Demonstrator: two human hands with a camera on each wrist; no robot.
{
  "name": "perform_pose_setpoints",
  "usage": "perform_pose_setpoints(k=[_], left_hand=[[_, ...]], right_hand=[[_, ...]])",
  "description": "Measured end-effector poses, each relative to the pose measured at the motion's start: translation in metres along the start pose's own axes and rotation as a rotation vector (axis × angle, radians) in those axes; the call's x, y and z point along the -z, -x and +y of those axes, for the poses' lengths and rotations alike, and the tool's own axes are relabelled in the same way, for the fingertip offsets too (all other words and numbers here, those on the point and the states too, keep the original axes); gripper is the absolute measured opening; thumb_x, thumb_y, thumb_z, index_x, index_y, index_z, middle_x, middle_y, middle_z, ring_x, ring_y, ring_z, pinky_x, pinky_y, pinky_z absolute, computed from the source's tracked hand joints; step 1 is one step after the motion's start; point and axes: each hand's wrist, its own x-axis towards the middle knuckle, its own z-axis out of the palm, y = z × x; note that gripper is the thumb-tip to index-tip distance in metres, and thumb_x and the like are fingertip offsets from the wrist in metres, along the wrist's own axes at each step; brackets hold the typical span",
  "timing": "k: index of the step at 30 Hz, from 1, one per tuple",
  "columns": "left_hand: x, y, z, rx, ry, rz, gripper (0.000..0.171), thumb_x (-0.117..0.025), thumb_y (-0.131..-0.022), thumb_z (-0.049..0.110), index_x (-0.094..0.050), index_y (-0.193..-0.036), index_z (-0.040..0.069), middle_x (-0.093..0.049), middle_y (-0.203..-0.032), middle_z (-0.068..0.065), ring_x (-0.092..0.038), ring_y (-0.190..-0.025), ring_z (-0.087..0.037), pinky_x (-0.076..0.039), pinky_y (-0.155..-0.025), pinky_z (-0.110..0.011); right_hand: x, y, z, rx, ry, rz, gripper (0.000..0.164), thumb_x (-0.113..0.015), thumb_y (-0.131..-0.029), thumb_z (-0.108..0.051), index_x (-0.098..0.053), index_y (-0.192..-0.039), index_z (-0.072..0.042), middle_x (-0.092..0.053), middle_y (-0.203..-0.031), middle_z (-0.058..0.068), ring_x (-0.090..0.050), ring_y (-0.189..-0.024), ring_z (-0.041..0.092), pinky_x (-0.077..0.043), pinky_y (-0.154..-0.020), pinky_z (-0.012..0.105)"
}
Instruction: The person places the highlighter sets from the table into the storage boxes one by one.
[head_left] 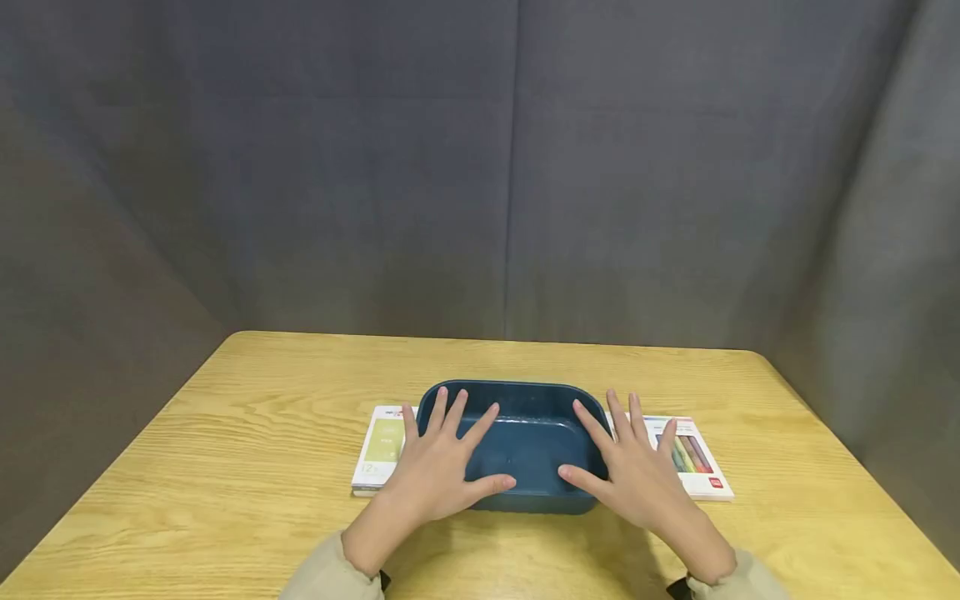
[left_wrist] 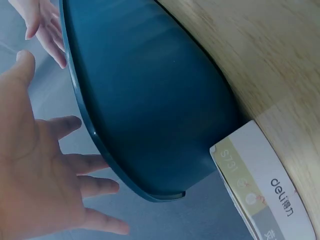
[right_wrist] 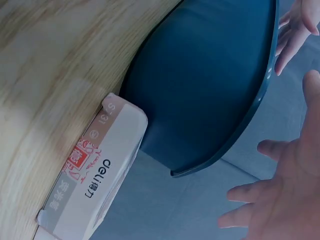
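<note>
A dark blue rectangular basin point(head_left: 528, 454) sits on the wooden table in front of the person. Over its left side the left hand point(head_left: 438, 471) is spread, fingers straight and apart, holding nothing. The right hand point(head_left: 637, 471) mirrors it over the right side, also spread and holding nothing. In both wrist views the palms hover above the basin's rim point(left_wrist: 90, 125). A white and yellow-green deli box point(head_left: 384, 446) lies against the basin's left side, partly behind the left hand. On the right lies a white box with coloured pens showing in its window point(head_left: 693, 454), partly covered by the right hand.
The light wood table point(head_left: 300, 400) has rounded far corners. Grey curtains point(head_left: 480, 167) hang behind it and along both sides. The two boxes flank the basin closely.
</note>
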Motion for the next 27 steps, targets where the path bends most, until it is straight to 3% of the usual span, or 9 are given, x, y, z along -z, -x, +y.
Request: perform_pose_setpoints(k=[5,11,20,23,27], left_hand=[[-0.001,0.001,-0.001,-0.011,0.060,-0.022,0.081,-0.035,-0.078,0.072,-0.024,-0.143,0.025,-0.021,-0.143,-0.019,-0.008,-0.131,-0.038,-0.007,-0.092,-0.067],[0.001,0.002,-0.002,-0.042,0.089,0.012,0.081,-0.034,-0.079,0.071,-0.025,-0.143,0.022,-0.023,-0.141,-0.020,-0.010,-0.131,-0.038,-0.009,-0.094,-0.065],[0.005,0.002,-0.003,-0.059,0.110,0.038,0.077,-0.042,-0.082,0.063,-0.025,-0.143,0.018,-0.026,-0.140,-0.019,-0.014,-0.130,-0.036,-0.012,-0.095,-0.063],[0.004,0.003,-0.003,-0.070,0.105,0.036,0.078,-0.037,-0.082,0.066,-0.024,-0.143,0.018,-0.027,-0.140,-0.018,-0.015,-0.130,-0.035,-0.014,-0.095,-0.062],[0.003,0.005,-0.003,-0.093,0.126,0.026,0.079,-0.030,-0.082,0.068,-0.024,-0.143,0.018,-0.028,-0.140,-0.016,-0.015,-0.131,-0.034,-0.015,-0.096,-0.061]], right_hand=[[-0.001,0.001,0.003,0.003,-0.050,0.004,0.077,-0.046,-0.080,-0.064,-0.029,-0.141,-0.021,-0.017,-0.142,0.024,-0.004,-0.129,0.044,-0.002,-0.087,0.071],[0.001,-0.002,0.008,0.024,-0.125,0.025,0.073,-0.049,-0.083,-0.057,-0.031,-0.140,-0.016,-0.021,-0.141,0.024,-0.009,-0.130,0.041,-0.007,-0.091,0.067],[0.002,-0.007,0.020,0.092,-0.175,0.082,0.069,-0.056,-0.085,-0.044,-0.033,-0.138,-0.007,-0.030,-0.135,0.026,-0.027,-0.122,0.044,-0.024,-0.090,0.062],[0.001,-0.006,0.024,0.107,-0.210,0.102,0.067,-0.058,-0.084,-0.040,-0.034,-0.138,-0.007,-0.038,-0.129,0.026,-0.053,-0.094,0.030,-0.037,-0.083,0.053],[-0.001,-0.004,0.029,0.081,-0.266,0.090,0.067,-0.059,-0.085,-0.039,-0.033,-0.138,-0.008,-0.044,-0.122,0.022,-0.044,-0.061,0.008,-0.044,-0.070,0.040]])
